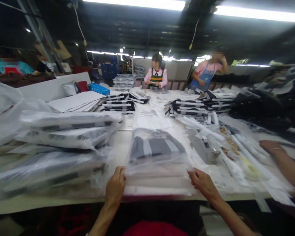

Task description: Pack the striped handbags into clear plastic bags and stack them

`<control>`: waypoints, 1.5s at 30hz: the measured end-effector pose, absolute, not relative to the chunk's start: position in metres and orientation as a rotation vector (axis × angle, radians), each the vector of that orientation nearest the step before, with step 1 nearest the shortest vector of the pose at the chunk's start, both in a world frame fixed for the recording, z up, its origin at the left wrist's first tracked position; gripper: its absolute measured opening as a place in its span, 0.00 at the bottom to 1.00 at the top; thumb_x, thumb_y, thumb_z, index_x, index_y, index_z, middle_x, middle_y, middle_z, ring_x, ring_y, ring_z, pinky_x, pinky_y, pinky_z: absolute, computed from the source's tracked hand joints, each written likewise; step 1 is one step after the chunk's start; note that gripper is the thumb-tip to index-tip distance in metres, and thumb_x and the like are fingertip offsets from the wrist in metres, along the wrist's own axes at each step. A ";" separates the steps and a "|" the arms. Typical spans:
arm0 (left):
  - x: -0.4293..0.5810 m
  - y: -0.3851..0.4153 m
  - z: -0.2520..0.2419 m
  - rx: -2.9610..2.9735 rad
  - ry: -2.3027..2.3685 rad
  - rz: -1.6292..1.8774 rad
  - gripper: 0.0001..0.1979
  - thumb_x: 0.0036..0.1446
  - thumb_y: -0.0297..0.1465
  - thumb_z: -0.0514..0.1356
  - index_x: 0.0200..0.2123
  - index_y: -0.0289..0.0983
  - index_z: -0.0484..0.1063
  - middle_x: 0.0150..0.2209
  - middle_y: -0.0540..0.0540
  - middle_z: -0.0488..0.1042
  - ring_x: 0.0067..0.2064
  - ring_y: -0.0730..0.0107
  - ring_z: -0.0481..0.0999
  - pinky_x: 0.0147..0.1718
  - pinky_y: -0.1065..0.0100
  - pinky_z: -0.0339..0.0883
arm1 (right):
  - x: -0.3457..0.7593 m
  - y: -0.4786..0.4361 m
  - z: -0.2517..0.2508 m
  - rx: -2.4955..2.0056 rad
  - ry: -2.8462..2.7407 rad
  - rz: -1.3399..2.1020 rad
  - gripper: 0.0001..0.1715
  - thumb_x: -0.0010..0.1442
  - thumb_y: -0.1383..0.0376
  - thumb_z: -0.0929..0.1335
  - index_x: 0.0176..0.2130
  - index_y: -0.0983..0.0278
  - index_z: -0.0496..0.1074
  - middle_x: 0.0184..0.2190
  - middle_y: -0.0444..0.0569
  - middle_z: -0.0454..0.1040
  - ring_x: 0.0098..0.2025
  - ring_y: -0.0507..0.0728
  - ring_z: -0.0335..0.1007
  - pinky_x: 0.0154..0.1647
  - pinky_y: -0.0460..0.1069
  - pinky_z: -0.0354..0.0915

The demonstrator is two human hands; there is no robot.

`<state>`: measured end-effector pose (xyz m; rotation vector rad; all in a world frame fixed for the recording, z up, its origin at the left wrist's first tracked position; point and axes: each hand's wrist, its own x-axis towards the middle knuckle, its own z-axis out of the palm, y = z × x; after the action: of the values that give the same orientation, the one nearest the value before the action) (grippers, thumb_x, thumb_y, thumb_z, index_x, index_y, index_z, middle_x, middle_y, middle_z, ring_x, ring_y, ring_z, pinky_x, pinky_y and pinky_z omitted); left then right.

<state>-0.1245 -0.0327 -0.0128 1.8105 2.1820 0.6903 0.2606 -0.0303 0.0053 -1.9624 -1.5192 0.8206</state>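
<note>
The left hand (pixel 115 187) grips the near left corner of a clear bag (pixel 157 164), fingers closed on the plastic. The right hand (pixel 203 183) pinches the near right corner in the same way. The bag holds a folded striped garment (pixel 155 147) and lies flat at the near edge of the white surface (pixel 124 141). Just left sits a stack of bagged garments (pixel 64 137). A grey tape dispenser (pixel 206 149) stands to the right, near a co-worker's hand (pixel 270 146) (its grip cannot be told). Folded striped pieces (pixel 199 106) lie farther back.
</note>
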 end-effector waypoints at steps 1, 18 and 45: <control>-0.125 -0.050 -0.017 1.933 2.199 0.865 0.10 0.65 0.28 0.50 0.46 0.38 0.68 0.33 0.48 0.78 0.31 0.68 0.79 0.29 0.72 0.67 | 0.256 -0.033 0.006 -1.937 -1.531 0.815 0.23 0.60 0.46 0.59 0.25 0.59 0.65 0.19 0.42 0.71 0.22 0.54 0.68 0.25 0.47 0.63; -0.018 -0.008 -0.050 2.700 1.227 0.253 0.17 0.67 0.37 0.50 0.35 0.38 0.77 0.29 0.44 0.79 0.32 0.60 0.80 0.34 0.64 0.73 | 0.302 -0.092 0.012 -1.641 -1.944 0.035 0.09 0.66 0.63 0.64 0.40 0.61 0.74 0.39 0.51 0.77 0.45 0.59 0.73 0.49 0.54 0.65; -0.055 0.013 0.068 2.874 1.365 1.215 0.10 0.64 0.22 0.52 0.39 0.37 0.72 0.36 0.47 0.77 0.42 0.67 0.75 0.53 0.58 0.65 | 0.115 -0.038 0.018 -0.926 -2.010 0.493 0.29 0.62 0.75 0.58 0.58 0.62 0.70 0.52 0.55 0.76 0.55 0.59 0.72 0.56 0.55 0.70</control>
<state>-0.0552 0.0131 0.0683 2.8743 1.3649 1.2152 0.1154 -0.0383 0.0179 -0.9257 -2.0099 0.4935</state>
